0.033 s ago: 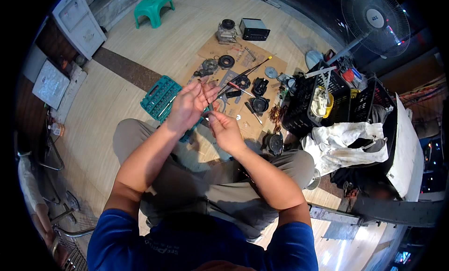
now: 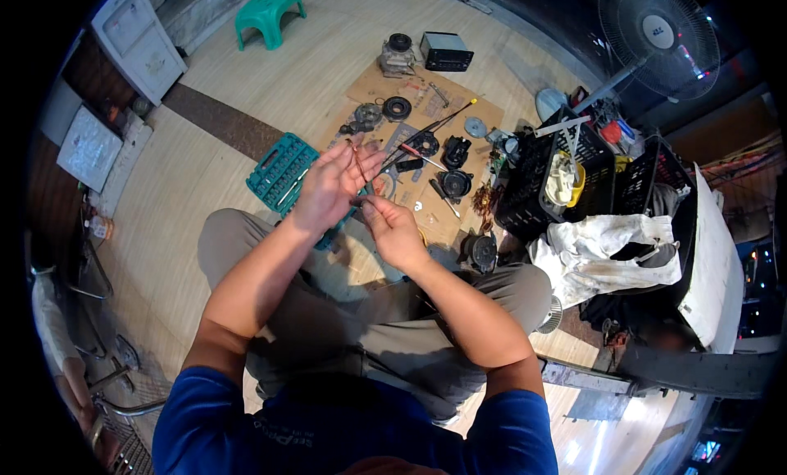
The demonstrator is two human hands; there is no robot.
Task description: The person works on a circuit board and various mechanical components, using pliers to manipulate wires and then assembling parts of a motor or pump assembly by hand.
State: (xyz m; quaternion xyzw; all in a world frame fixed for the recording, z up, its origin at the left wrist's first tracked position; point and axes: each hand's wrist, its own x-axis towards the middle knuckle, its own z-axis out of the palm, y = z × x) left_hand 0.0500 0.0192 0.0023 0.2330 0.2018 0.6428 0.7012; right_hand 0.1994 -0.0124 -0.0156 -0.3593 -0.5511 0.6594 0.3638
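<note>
My left hand [image 2: 334,180] is palm up with loosely spread fingers, and a thin reddish-brown wire [image 2: 357,158] runs across them from near the upper fingertips. My right hand [image 2: 391,229] pinches the lower end of this strand, close beside the left palm. Just behind my hands, an open teal socket case [image 2: 270,172] lies on the floor. A cardboard sheet [image 2: 369,86] carries several dark round parts [image 2: 455,182], black cables [image 2: 434,124], a red-handled screwdriver [image 2: 414,154] and tangled copper wire [image 2: 484,209].
A green stool [image 2: 270,8] and a radio-like unit [image 2: 447,51] stand at the back. Black crates [image 2: 520,192], a white cloth [image 2: 607,254] and a standing fan [image 2: 656,36] occupy the right. A pale board [image 2: 90,147] and metal chair tubing [image 2: 131,405] are at the left.
</note>
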